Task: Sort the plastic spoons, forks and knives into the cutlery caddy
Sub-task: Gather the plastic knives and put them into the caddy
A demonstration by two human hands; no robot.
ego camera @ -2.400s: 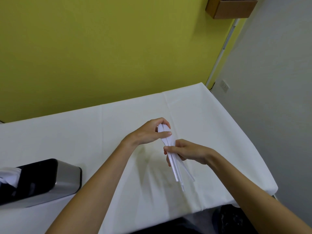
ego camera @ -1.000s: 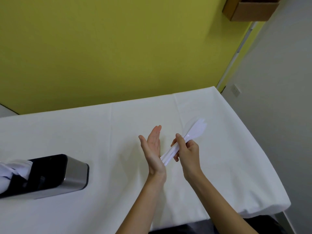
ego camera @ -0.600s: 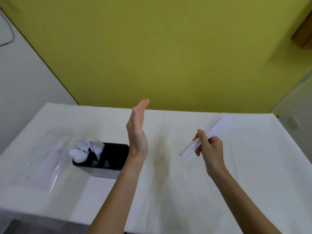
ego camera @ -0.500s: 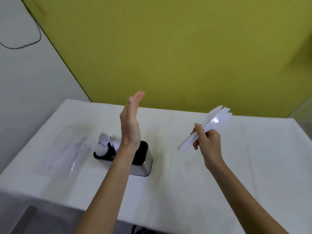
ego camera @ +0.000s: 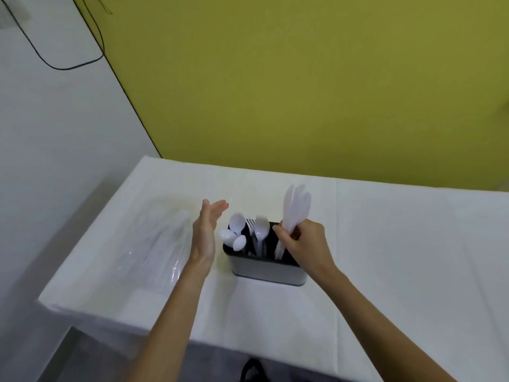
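A steel cutlery caddy (ego camera: 268, 274) with a black rim stands on the white-clothed table (ego camera: 399, 257). White plastic spoons (ego camera: 234, 234) fill its left compartment, and white forks (ego camera: 260, 230) stand in the middle one. My right hand (ego camera: 307, 248) grips a bundle of white plastic knives (ego camera: 296, 208), held upright, with their lower ends dipping into the right compartment. My left hand (ego camera: 205, 232) is flat and open just left of the caddy, fingers pointing away, holding nothing.
A clear plastic bag (ego camera: 157, 244) lies crumpled on the cloth left of my left hand. The table's left edge and front edge are close by. A yellow wall runs behind the table, and a black cable (ego camera: 68, 66) hangs on the white wall at left.
My view has swung left, bringing the caddy to the centre. My right hand has carried the knife bundle over to the caddy's right compartment and stood it upright. My left hand stays open beside the caddy.
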